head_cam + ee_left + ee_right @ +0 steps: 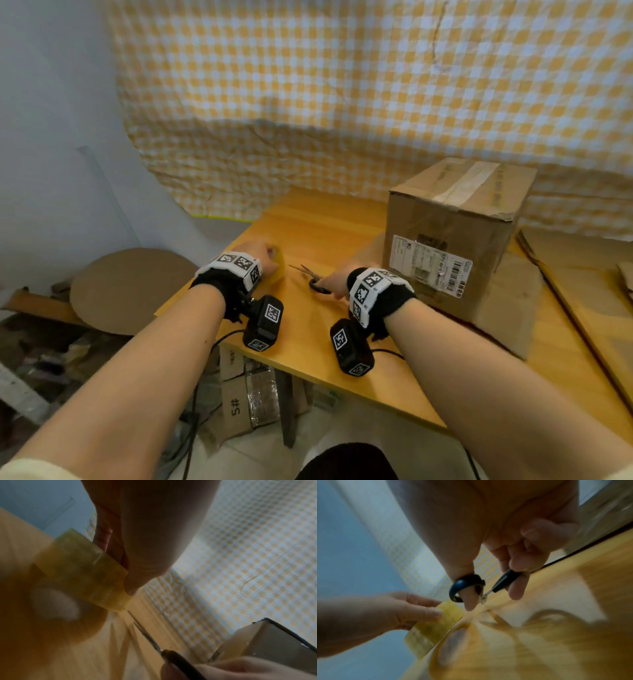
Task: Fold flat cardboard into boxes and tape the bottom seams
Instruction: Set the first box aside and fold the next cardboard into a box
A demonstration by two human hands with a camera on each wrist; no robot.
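While left hand (255,255) grips tape roll (277,269) on table (301,236), right hand (334,282) holds scissors (310,275) beside it.

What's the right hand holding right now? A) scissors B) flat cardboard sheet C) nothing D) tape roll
A: the right hand has its thumb through a black loop of the scissors and fingers on the other handle, blades lying over the table; the tape roll is in the left hand.

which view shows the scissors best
The right wrist view: the scissors show their black handles close up, the right hand gripping them, thumb through one loop. The head view shows them small, half hidden by that hand. The left wrist view catches the thin blades and one handle, blurred.
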